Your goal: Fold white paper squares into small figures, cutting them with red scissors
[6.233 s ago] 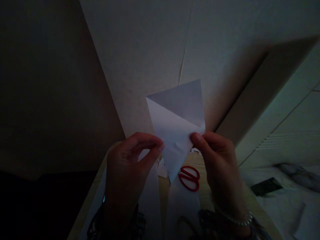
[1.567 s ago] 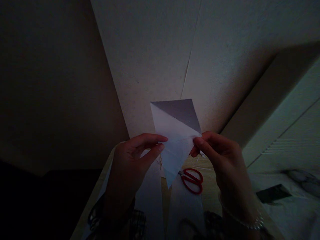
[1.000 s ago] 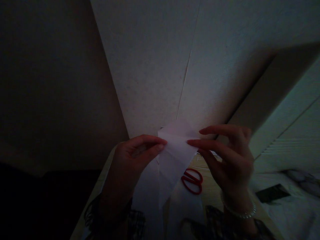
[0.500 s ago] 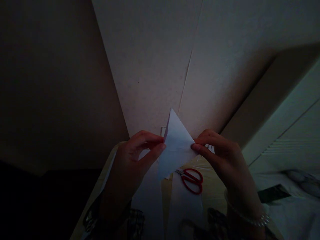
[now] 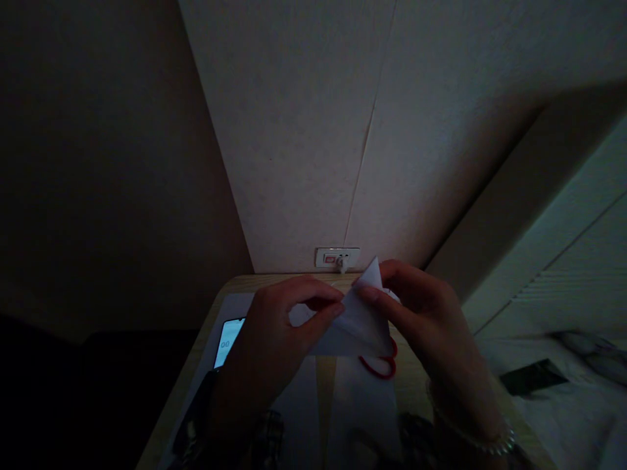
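Note:
A folded sheet of white paper (image 5: 365,320) is held up over the table, one pointed corner standing up at its top right. My left hand (image 5: 294,326) pinches its left edge between thumb and fingers. At the upper right, my right hand (image 5: 416,307) grips the paper close to that point, the thumb in front and the fingers behind. Below and partly hidden by the paper lie scissors with red handles (image 5: 379,373); their blades are covered.
White sheets (image 5: 362,411) lie on the light wooden table (image 5: 235,284). A lit phone (image 5: 226,343) shows beside my left wrist. On the wall is a socket panel (image 5: 321,258) with a plug (image 5: 342,262) in it. A dark green packet (image 5: 533,377) lies on white cloth at right.
The paper has been lowered and turned, its point now further right. My right hand has shifted up toward the point. The socket and phone have come into view.

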Demonstrator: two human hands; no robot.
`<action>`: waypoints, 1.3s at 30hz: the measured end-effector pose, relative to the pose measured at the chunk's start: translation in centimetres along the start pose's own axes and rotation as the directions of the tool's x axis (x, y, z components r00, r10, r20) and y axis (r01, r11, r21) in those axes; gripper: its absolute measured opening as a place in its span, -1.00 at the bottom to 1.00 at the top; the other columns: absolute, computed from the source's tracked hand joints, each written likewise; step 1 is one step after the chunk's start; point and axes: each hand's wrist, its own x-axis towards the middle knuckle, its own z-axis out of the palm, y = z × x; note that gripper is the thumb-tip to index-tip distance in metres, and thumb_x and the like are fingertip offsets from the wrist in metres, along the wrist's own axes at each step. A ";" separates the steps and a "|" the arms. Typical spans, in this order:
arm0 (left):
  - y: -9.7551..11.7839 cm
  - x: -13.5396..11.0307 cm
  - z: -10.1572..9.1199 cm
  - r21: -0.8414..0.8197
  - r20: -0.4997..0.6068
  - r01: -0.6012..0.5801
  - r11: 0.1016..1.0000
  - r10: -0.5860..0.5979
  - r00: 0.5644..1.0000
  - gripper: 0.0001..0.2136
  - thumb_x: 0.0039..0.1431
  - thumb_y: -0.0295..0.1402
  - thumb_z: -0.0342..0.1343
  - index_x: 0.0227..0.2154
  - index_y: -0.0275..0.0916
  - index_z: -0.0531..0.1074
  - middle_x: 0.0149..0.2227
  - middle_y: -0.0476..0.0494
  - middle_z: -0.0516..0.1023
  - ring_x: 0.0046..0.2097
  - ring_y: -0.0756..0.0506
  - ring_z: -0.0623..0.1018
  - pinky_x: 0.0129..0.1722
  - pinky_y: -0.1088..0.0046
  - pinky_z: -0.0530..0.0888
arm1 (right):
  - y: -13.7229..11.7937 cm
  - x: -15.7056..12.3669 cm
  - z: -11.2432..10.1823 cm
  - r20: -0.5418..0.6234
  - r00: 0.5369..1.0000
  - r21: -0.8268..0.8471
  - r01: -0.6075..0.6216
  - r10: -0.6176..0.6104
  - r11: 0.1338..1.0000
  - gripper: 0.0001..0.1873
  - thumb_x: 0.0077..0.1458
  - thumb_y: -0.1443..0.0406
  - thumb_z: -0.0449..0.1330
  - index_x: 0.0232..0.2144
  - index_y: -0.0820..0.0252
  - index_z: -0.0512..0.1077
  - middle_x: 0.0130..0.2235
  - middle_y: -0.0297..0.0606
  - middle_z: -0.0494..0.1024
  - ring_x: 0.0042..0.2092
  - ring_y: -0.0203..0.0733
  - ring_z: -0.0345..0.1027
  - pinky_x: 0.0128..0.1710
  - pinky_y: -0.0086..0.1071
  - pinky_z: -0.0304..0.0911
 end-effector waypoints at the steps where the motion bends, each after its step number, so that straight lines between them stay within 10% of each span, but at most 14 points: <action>1: 0.0 0.0 0.0 0.001 0.008 -0.014 1.000 0.014 1.000 -0.86 -0.04 -0.48 0.30 -0.54 -0.06 0.65 -0.48 0.02 0.69 -0.42 -0.08 0.63 -0.34 0.46 0.55 | 0.0 0.0 0.2 -0.016 1.000 0.001 -0.010 0.010 1.000 -0.85 0.09 0.23 0.34 -0.49 0.11 0.53 -0.45 -0.36 0.58 -0.36 -0.21 0.42 -0.42 -0.40 0.24; 23: 0.2 0.2 -0.4 0.052 0.107 -0.014 0.999 0.009 0.994 -0.85 -0.06 -0.50 0.29 -0.61 -0.10 0.59 -0.55 0.03 0.64 -0.46 -0.07 0.58 -0.40 0.47 0.49 | -0.2 -0.4 0.3 -0.267 0.964 0.040 0.016 -0.005 0.999 -0.82 0.07 0.29 0.37 -0.56 0.05 0.54 -0.52 -0.41 0.56 -0.40 -0.21 0.41 -0.37 -0.35 0.27; 32: -0.4 0.2 -0.6 0.103 0.027 0.004 0.995 -0.007 1.000 -0.89 -0.04 -0.46 0.25 -0.56 -0.12 0.59 -0.49 0.03 0.65 -0.41 -0.07 0.60 -0.33 0.44 0.50 | 0.1 -0.1 -1.0 -0.069 0.994 -0.041 0.087 -0.090 0.995 -0.91 0.09 0.28 0.34 -0.30 0.05 0.65 -0.32 -0.33 0.66 -0.28 -0.19 0.49 -0.25 -0.36 0.34; 39: -0.9 0.1 -0.4 0.063 -0.065 -0.063 0.996 0.067 0.996 -0.91 -0.01 -0.46 0.26 -0.51 -0.13 0.62 -0.43 0.03 0.60 -0.33 -0.05 0.57 -0.29 0.45 0.47 | 0.0 -0.1 -1.4 -0.022 0.977 -0.167 0.205 -0.211 0.964 -0.85 -0.01 0.38 0.39 -0.58 0.12 0.58 -0.55 -0.41 0.45 -0.49 -0.34 0.32 -0.47 -0.48 0.20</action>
